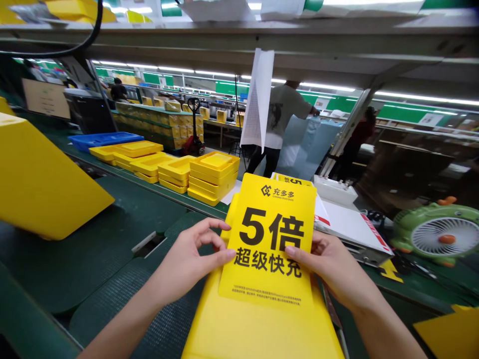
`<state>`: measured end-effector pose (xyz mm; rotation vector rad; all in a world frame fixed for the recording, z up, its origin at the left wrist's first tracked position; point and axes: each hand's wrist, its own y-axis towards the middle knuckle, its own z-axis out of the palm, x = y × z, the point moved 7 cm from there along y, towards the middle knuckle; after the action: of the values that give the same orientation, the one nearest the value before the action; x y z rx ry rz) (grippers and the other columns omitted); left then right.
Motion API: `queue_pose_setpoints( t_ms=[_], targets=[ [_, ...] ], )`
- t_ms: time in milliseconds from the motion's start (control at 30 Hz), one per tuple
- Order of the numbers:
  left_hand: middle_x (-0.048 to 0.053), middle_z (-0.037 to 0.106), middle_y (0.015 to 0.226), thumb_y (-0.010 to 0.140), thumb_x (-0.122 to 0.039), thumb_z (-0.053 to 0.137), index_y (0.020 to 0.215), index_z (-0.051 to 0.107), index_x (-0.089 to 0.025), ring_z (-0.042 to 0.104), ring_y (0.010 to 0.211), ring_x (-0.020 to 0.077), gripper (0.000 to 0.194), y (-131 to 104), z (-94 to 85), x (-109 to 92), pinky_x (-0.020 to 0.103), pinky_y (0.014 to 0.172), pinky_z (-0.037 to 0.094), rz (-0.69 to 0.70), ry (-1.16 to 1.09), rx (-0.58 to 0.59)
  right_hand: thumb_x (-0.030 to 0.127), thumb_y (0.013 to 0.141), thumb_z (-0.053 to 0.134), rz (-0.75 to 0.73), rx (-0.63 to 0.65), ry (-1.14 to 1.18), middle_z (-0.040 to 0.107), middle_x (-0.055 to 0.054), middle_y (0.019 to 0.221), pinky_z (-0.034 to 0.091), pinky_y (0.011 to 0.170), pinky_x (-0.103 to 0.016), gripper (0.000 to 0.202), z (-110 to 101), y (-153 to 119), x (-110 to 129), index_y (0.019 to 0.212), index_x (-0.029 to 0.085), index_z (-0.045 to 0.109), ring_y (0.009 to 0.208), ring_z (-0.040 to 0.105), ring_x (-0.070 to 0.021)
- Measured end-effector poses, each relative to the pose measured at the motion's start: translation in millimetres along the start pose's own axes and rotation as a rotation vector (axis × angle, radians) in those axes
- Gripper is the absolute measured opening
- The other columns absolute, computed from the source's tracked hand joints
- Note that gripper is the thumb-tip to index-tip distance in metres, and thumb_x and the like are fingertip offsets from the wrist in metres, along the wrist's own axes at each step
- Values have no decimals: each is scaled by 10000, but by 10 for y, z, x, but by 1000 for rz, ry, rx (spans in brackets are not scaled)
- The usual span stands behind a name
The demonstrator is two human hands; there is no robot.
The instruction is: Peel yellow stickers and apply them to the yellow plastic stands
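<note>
Yellow label (271,239) with the big black "5" and Chinese characters is held by both hands over a yellow plastic panel (258,329), which lies on the green belt (112,259) directly in front of the person. The left hand (190,259) pinches the left edge of the label between thumb and forefinger, with the other fingers curled and free. The right hand (329,264) grips the right edge, with the thumb on the printed face and the fingers behind it. Both grips are narrow and closed on the label.

The lower part of the label seems to lie flat on the panel, while its upper part stands beyond the far end of the panel; I cannot tell if it already sticks. I judge that the step in hand is the placing of the label on the panel. The next move would call for straight alignment with the panel edges and for even pressing.

Beyond the panel are stacks of yellow trays (209,174), and to the right of it stand a white box (348,224) and a small green fan (437,232). Other people stand far behind.
</note>
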<state>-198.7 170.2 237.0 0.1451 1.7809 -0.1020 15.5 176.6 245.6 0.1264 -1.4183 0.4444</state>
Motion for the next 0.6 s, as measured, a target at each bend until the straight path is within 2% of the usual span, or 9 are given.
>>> queue_pose_setpoints(
  t_ms=[233, 433, 600],
  targets=[
    [-21, 600, 717, 718, -427, 704, 1041, 496, -223, 596, 804, 187, 435, 15, -1, -7, 313, 737, 497, 22, 2, -12, 297, 739, 717, -5, -2, -4, 714, -38, 1009, 592, 769, -393, 304, 0, 1, -9, 1038, 267, 676, 869, 686, -250],
    [-25, 600, 709, 718, -446, 701, 1036, 496, -223, 588, 791, 177, 439, 3, -13, -7, 290, 716, 477, 12, 35, -14, 316, 727, 728, -32, -9, 0, 713, -49, 1009, 562, 852, -420, 278, 15, -5, -6, 996, 259, 686, 863, 686, -245],
    [-30, 603, 724, 726, -448, 692, 1033, 495, -226, 585, 782, 172, 427, -2, 4, -11, 285, 709, 465, 7, 66, -9, 353, 753, 702, -13, -11, -50, 708, -43, 1018, 565, 812, -393, 302, 24, -27, -62, 1040, 269, 660, 866, 679, -234]
  ],
)
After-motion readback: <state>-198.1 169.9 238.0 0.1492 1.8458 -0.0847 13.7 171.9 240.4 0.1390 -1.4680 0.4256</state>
